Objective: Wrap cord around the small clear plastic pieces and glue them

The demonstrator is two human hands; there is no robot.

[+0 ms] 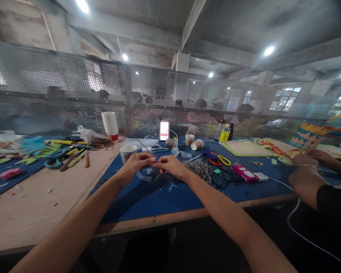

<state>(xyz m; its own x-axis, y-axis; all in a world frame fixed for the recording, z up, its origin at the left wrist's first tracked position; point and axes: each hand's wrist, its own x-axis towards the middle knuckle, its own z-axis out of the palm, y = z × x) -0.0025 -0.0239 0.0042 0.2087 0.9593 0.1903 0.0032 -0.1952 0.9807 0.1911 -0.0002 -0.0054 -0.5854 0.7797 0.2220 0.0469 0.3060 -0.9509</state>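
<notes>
My left hand (138, 162) and my right hand (170, 165) meet above the blue mat (150, 206), fingertips pinched almost together. What they pinch is too small to make out. A thin grey strand (142, 145) shows just beyond the fingers of my left hand; whether it is held cannot be told. Right of my right hand lies a heap of grey cord (199, 170). Behind my left hand stands a paper cup (127, 151), partly covered by it. Past the hands is a spool (171, 143), close to a propped phone with a bright screen (164, 131).
Pliers and knives (74, 155) lie left, near stacked paper cups (109, 125). To the right are yellow-handled scissors (224, 160), a pink power bank (245, 173) with a trailing white cable, and a yellow bottle (224, 134). Another person's hands (307, 163) work at far right.
</notes>
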